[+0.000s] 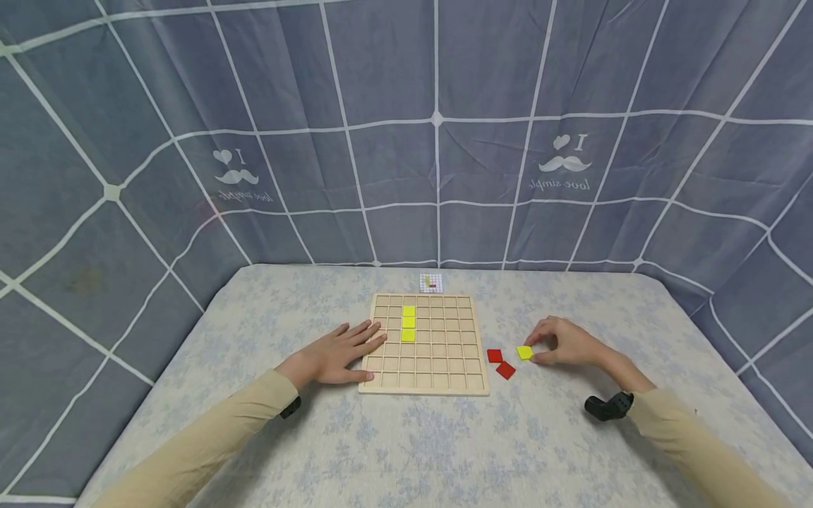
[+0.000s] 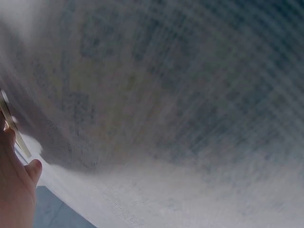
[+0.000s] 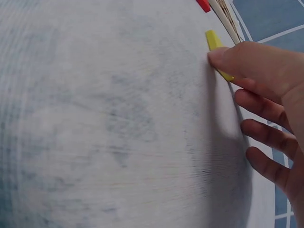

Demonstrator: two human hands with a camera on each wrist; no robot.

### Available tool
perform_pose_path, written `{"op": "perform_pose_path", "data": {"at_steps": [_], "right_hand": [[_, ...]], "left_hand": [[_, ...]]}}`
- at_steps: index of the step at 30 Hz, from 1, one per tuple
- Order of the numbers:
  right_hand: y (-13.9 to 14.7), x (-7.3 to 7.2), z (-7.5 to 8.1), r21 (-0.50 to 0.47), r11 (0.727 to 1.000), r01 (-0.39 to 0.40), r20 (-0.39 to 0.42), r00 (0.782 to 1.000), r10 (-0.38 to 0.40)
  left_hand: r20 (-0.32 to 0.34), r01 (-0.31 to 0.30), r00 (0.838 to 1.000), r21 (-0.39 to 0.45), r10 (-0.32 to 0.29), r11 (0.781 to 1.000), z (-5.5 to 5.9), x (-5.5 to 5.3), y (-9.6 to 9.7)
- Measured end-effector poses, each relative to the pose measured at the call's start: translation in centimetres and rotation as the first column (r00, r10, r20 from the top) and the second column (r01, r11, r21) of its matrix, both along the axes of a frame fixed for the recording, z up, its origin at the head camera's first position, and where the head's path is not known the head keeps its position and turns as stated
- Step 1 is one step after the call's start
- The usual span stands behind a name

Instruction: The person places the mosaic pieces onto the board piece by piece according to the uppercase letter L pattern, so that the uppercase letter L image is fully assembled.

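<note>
A wooden grid board [image 1: 438, 367] lies in the middle of the table, with a column of yellow square tiles [image 1: 408, 322] set in its upper left cells. My left hand [image 1: 343, 354] rests on the board's left edge with fingers spread; in the left wrist view only part of that hand [image 2: 16, 180] shows. To the right of the board, my right hand [image 1: 567, 342] pinches a yellow tile [image 1: 524, 352] between thumb and finger. The right wrist view shows the thumb on this yellow tile [image 3: 212, 42]. Two red tiles, one upper [image 1: 494, 355] and one lower [image 1: 505, 370], lie between the board and that hand.
A small card with a printed coloured grid [image 1: 431, 283] lies just behind the board. A pale blue floral cloth [image 1: 406, 451] covers the table. Grey-blue curtains with white lines [image 1: 394, 169] enclose the back and sides.
</note>
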State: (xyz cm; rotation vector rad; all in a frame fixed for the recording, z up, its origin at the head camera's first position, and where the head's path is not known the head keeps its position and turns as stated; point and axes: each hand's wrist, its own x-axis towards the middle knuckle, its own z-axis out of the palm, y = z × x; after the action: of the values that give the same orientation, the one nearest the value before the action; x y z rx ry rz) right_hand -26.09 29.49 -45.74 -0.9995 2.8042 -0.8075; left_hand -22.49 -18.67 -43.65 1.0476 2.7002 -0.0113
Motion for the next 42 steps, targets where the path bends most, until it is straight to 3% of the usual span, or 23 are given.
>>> {"op": "perform_pose_path", "data": {"at_steps": [11, 19, 29, 42], "right_hand": [[-0.7, 0.3, -0.6, -0.017, 0.996, 0.082, -0.168, 0.982, -0.084], [-2.8, 0.2, -0.3, -0.035, 0.986, 0.16, -0.221, 0.961, -0.164], [-6.5, 0.3, 0.1, -0.063, 0.978, 0.196, -0.157, 0.966, -0.204], [-11.6, 0.2, 1.2, -0.09, 0.977, 0.191, -0.064, 0.978, -0.197]], "left_hand": [[0.006, -0.015, 1.0, -0.02, 0.015, 1.0, 0.0, 0.0, -0.1], [0.005, -0.016, 1.0, -0.009, 0.016, 1.0, 0.0, 0.0, 0.0], [-0.003, -0.007, 1.0, -0.002, 0.007, 1.0, 0.0, 0.0, 0.0], [0.005, -0.008, 1.0, 0.0, 0.008, 1.0, 0.1, 0.0, 0.0]]}}
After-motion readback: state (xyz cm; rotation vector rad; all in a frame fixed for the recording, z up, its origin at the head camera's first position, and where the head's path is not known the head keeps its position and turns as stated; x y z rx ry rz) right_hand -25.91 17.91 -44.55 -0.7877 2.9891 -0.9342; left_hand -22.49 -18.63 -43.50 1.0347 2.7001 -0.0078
